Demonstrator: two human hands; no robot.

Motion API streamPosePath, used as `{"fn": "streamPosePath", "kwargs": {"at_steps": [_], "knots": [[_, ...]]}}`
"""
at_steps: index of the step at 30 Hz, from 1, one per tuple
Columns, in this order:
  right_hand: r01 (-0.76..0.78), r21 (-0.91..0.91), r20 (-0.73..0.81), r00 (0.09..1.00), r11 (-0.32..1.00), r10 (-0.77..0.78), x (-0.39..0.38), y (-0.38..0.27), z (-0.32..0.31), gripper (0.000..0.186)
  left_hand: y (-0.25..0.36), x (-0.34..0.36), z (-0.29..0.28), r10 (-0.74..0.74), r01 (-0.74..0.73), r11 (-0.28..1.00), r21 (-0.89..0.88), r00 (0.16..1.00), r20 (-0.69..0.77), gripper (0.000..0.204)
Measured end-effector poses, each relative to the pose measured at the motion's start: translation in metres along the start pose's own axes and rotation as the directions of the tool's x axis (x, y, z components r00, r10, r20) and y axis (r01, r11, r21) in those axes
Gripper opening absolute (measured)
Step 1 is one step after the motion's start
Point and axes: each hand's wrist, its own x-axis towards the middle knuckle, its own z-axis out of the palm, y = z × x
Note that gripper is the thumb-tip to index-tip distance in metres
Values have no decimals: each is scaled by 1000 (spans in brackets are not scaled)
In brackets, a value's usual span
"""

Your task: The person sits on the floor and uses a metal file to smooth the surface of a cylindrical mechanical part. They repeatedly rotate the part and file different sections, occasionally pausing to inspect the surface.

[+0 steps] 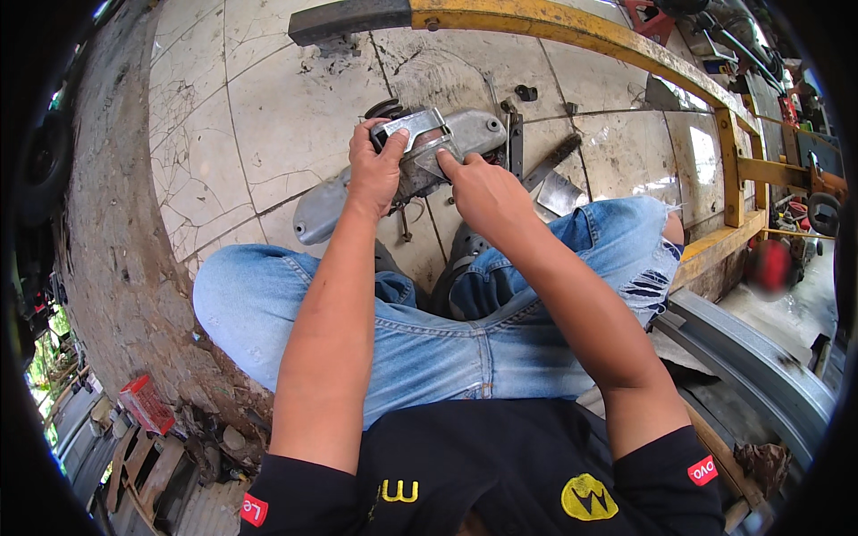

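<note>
cracked tile floor (268,116), probably daylit

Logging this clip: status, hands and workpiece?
Left hand gripping grey metal casing. Right hand fingertip pressing its bracket. Loose metal strips beside it, not obstructing.

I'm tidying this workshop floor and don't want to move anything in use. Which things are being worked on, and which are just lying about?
In use:
left hand gripping the metal bracket
right hand fingers pressing on that bracket
long grey metal casing beneath both hands

Lying about:
flat metal bars beside the casing
small bolts on the tiles
yellow steel frame
red box
</note>
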Motion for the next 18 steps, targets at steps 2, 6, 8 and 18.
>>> {"fn": "streamPosePath", "kwargs": {"at_steps": [2,6,8,18], "knots": [[7,6,22,1000,1000,-7,0,2,-1,37,-1,0,-1,2,-2,1000,8,1000,-1,40],[4,11,63,998,1000,-5,-5,0,-6,36,-3,1,0,2,-2,999,-36,1000,-3,39],[-1,8,63,998,1000,1,-2,-1,-8,36,-4,3,-1,0,0,999,-40,1000,1,39],[-7,-18,22,1000,1000,7,2,1,1,39,-3,2,-3,-20,20,1000,-10,1000,-1,40]]}}
